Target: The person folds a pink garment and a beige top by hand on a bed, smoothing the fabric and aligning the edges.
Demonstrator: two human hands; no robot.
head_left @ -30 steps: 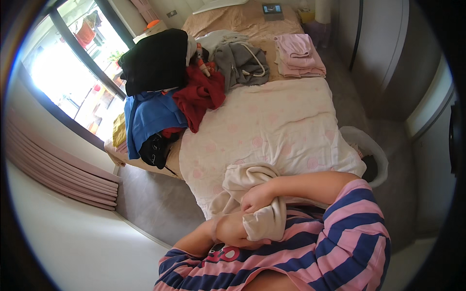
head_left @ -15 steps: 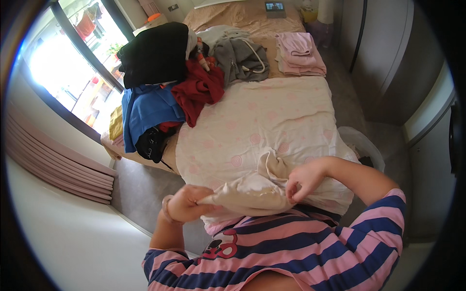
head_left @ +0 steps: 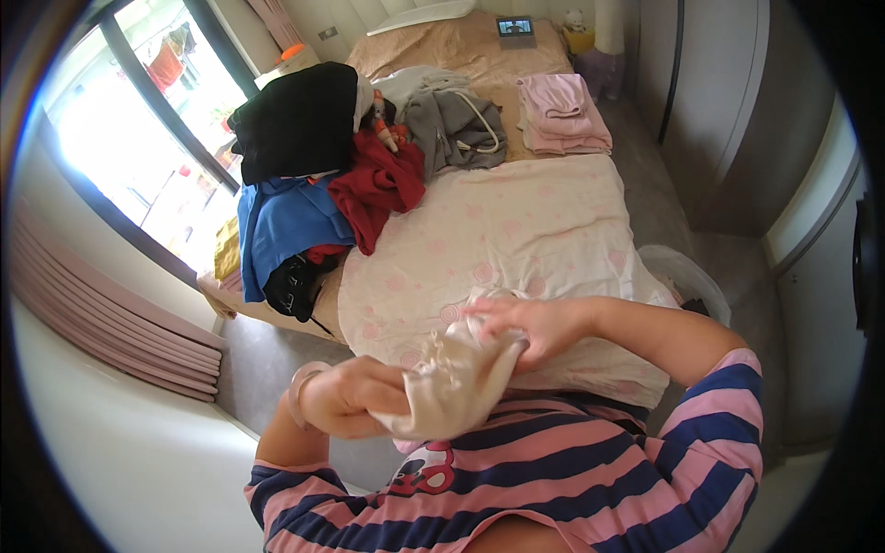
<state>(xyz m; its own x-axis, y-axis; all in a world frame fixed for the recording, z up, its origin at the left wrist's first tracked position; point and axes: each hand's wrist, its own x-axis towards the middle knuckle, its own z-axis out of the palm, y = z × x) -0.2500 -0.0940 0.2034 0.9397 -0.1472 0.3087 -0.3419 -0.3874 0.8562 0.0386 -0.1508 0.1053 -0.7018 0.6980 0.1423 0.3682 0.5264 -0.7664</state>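
Note:
A cream-coloured cloth garment (head_left: pixel 454 389) is bunched between my two hands, just in front of my body above the near end of the bed. My left hand (head_left: pixel 353 398) grips its left end, with the fingertips hidden behind or inside the cloth. At the other end, my right hand (head_left: pixel 539 327) has its fingers curled over the gathered fabric. What kind of garment it is cannot be made out. Below it lies a white sheet (head_left: pixel 516 217) with pink round prints, spread on the bed.
Heaped clothes lie on the bed's left side: a black garment (head_left: pixel 295 120), a blue one (head_left: pixel 290 226), a red one (head_left: pixel 378 189) and a grey one (head_left: pixel 456 138). Folded pink clothes (head_left: pixel 564 115) sit far right. A translucent bag (head_left: pixel 687 281) stands beside the bed.
The cream garment has gone from stretched sideways to bunched and raised. My right hand has moved left and away from my body, and my left hand has shifted slightly left and nearer.

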